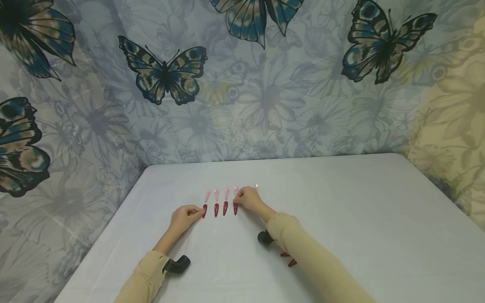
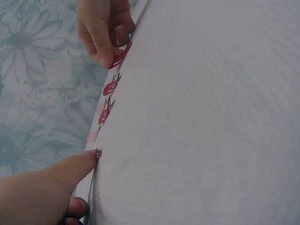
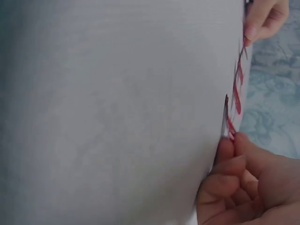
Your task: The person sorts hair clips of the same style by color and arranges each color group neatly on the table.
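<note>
Red snap hair clips (image 1: 216, 210) lie in a row on the white table in the head view, below a row of pink snap hair clips (image 1: 217, 194). My left hand (image 1: 185, 216) has thumb and fingertips on the leftmost red clip (image 1: 204, 211); in the left wrist view the thumb hides most of it. At the row's right end, my right hand (image 1: 249, 199) pinches the top of another red clip (image 1: 235, 209). That hand covers part of the pink row. The right wrist view shows the pinched clip (image 3: 230, 123) pointing away from the fingertips.
Two more red clips (image 1: 292, 262) lie nearer the front, partly behind the right sleeve (image 1: 314, 256). A black wrist camera (image 1: 178, 265) sits on each forearm. Behind the table (image 1: 341, 198) hangs a butterfly-print cloth (image 1: 265, 105).
</note>
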